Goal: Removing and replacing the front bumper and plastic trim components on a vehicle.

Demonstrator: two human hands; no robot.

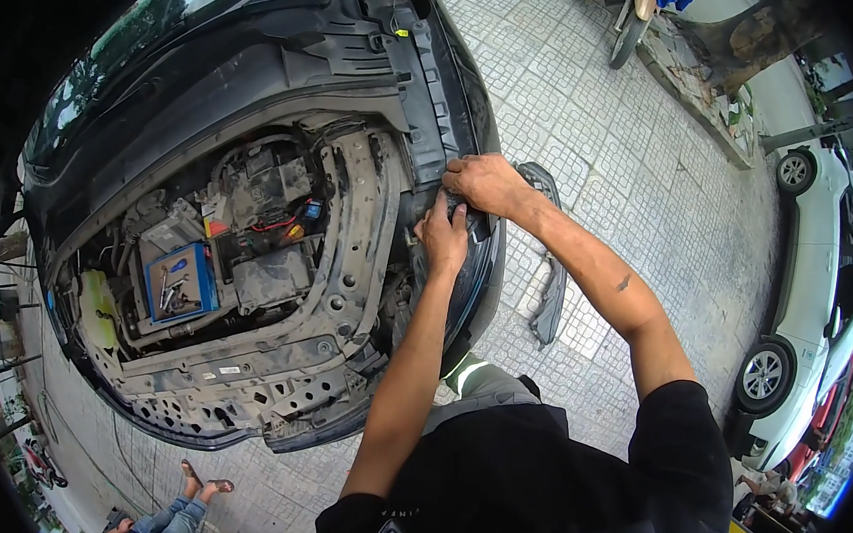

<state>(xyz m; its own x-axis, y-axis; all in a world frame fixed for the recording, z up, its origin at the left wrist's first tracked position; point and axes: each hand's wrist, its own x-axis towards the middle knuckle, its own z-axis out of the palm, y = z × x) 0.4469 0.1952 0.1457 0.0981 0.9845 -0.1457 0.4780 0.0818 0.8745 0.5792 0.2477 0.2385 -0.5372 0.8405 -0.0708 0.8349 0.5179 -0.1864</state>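
Both hands work close together at the front side corner of a dark car [430, 96], beside its open engine bay. My right hand [488, 183] has its fingers curled down at the fender edge; what they grip is too small and hidden to tell. Just below it, my left hand [443, 238] points upward, thumb and finger around a dark part above the headlight [466, 275]. That part's kind does not show. A blue-rimmed tray [213, 285] sits in the engine bay, with a blue-handled screwdriver [179, 266] and several metal tools inside.
A long dark plastic trim piece [550, 301] lies on the paving [636, 153] right of the car. A white car [818, 257] is parked at far right. A motorbike wheel [627, 37] shows at the top. Another person's feet [204, 482] are at lower left.
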